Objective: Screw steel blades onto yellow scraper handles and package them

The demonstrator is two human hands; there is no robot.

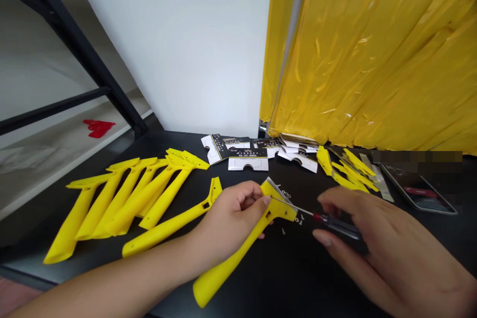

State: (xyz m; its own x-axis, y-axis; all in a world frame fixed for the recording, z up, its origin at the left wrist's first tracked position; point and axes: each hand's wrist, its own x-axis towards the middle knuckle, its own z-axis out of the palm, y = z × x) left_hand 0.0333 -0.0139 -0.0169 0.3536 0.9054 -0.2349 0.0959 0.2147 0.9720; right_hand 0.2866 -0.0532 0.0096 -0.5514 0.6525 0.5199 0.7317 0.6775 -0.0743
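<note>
Screwdriver [337, 226] pinched in the right hand [395, 248] meets the yellow scraper [223, 278] gripped in the left hand [227, 223] — more yellow handles [108, 198] lie at left, packaging cards [248, 163] beyond, metal blades [378, 176] at right.

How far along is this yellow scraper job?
Done: I can't confirm any finished scraper. In hand: the left hand grips a yellow scraper with a steel blade at its head, and the right hand holds a red-collared screwdriver with its tip at that head. Left: the row of yellow handles shows no blades, small screws lie loose, and printed cards wait behind.
</note>
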